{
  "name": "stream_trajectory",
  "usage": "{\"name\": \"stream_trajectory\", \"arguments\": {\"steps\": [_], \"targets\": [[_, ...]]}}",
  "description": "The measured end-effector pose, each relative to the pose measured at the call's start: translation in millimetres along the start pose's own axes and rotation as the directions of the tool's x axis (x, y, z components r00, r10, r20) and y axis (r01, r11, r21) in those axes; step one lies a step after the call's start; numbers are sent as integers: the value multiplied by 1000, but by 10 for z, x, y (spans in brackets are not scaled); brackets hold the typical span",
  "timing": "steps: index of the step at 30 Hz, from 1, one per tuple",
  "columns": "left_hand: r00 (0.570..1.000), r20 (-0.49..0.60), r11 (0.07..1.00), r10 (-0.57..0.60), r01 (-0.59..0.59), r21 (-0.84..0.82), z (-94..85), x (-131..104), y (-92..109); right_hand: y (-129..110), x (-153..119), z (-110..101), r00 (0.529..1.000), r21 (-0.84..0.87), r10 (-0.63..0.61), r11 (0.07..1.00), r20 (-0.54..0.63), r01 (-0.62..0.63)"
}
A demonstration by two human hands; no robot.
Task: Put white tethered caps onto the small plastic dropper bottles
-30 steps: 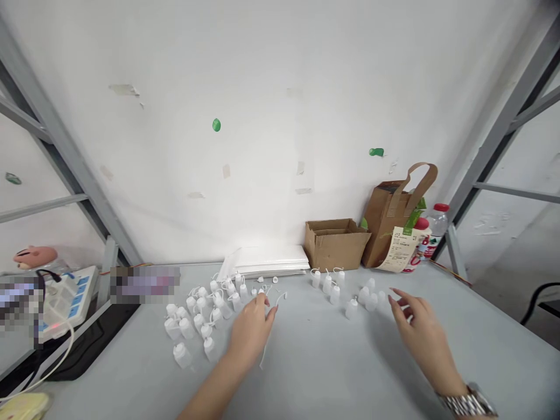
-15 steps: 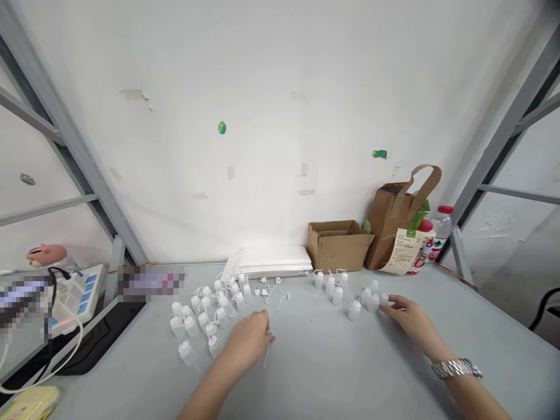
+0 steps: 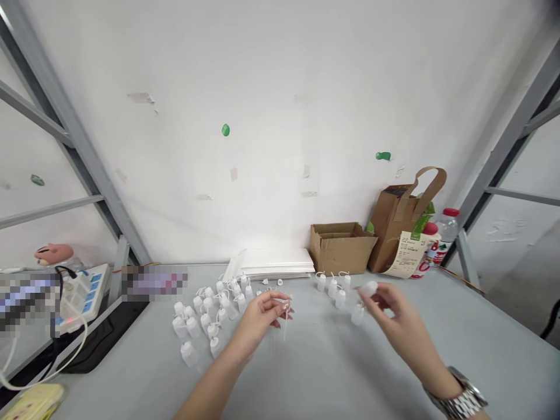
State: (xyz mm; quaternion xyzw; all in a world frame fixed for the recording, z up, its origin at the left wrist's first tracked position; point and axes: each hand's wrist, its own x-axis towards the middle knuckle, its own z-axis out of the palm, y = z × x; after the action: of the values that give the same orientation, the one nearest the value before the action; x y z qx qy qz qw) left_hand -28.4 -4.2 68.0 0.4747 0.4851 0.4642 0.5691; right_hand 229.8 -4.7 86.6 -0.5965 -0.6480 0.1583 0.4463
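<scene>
My left hand (image 3: 263, 319), just right of a cluster of small white bottles (image 3: 205, 304), pinches a thin white tube (image 3: 286, 328) that hangs downward. Between the thumb and fingers of my right hand (image 3: 391, 309) is a small white bottle (image 3: 370, 288), slightly blurred and lifted off the table. A capped bottle (image 3: 357, 315) stands just left of that hand. Further left and back, several capped bottles (image 3: 340, 299) with curved tubes stand together. Small loose white caps (image 3: 280, 282) lie behind my left hand, which partly hides the loose parts there.
Against the wall are a stack of white sheets (image 3: 275, 262), an open cardboard box (image 3: 341, 251), a brown paper bag (image 3: 387, 227) and a red-capped bottle (image 3: 447, 230). A power strip (image 3: 90, 297) with cables and a black tray (image 3: 105, 335) are at left.
My left hand has moved right and up with the tube, its fingers more extended. My right hand has lifted a bottle and moved left.
</scene>
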Motion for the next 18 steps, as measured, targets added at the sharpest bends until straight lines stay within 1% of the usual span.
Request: {"name": "stream_trajectory", "arguments": {"steps": [1,2,4,6,10,12,15,18], "targets": [[1000,-12,990,-2,0,-141,-10,12,-10,-96,-12,68,993,53,-54,997,109,49],[999,-29,959,-19,10,-284,-25,27,-26,-178,-15,144,976,96,-103,992,194,85],[995,-55,845,-78,36,-533,-60,67,-66,-303,-4,313,949,147,-165,981,268,129],[992,-53,797,-115,60,-601,-92,100,-102,-377,17,493,931,188,-192,973,310,138],[987,18,761,-159,135,-635,-105,110,-130,-398,10,828,901,284,-200,955,384,91],[989,41,777,-145,139,-614,-84,96,-137,-374,-34,944,897,343,-190,938,398,46],[995,34,842,-90,94,-531,-37,81,-156,-334,-118,1023,885,416,-169,909,433,-30],[998,0,902,-62,56,-428,8,74,-172,-306,-170,1022,878,451,-149,889,456,-83]]}}
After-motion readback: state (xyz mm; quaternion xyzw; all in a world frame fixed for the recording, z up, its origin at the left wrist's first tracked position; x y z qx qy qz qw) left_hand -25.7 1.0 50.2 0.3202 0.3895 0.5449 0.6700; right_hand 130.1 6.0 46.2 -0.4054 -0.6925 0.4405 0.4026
